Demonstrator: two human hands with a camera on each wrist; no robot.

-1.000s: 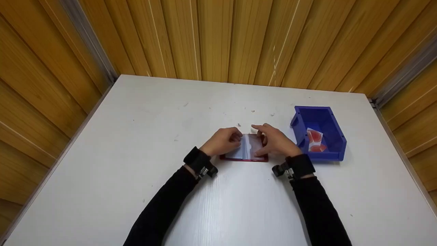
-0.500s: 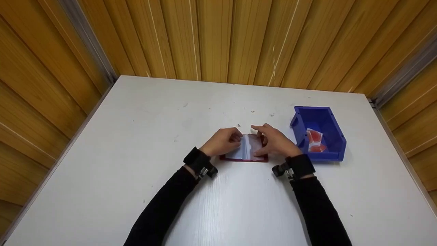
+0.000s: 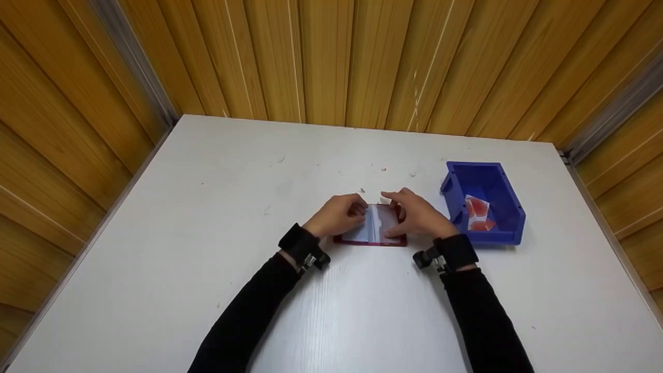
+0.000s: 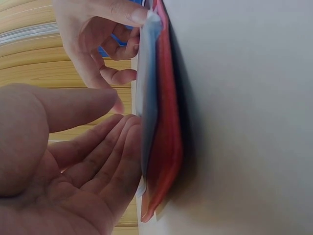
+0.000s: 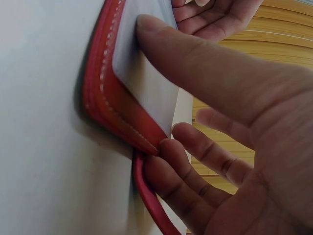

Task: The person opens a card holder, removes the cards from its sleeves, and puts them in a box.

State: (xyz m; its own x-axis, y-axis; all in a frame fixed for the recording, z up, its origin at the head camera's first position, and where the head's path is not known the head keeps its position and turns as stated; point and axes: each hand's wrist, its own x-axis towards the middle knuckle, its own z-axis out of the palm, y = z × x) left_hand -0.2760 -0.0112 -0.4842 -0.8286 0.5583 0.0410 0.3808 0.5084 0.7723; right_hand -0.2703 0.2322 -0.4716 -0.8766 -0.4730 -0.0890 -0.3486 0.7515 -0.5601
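Observation:
A small red card holder [image 3: 369, 242] lies spread on the white table, with clear plastic sleeves [image 3: 386, 217] inside it. My left hand [image 3: 336, 215] rests its fingertips on the left sleeves, the thumb raised apart from them in the left wrist view. On the other side, my right hand [image 3: 418, 213] presses its thumb on the right sleeve. The right wrist view has its lower fingers touching the stitched cover [image 5: 122, 112] at the corner, beside a red strap [image 5: 149, 200]. No card shows clearly in the sleeves.
To the right of the right hand stands a blue bin [image 3: 484, 237]. Inside it lie white pieces with red shapes [image 3: 477, 207]. Wood-look panels [image 3: 331, 62] rise behind the table [image 3: 290, 155], and small dark marks dot its surface.

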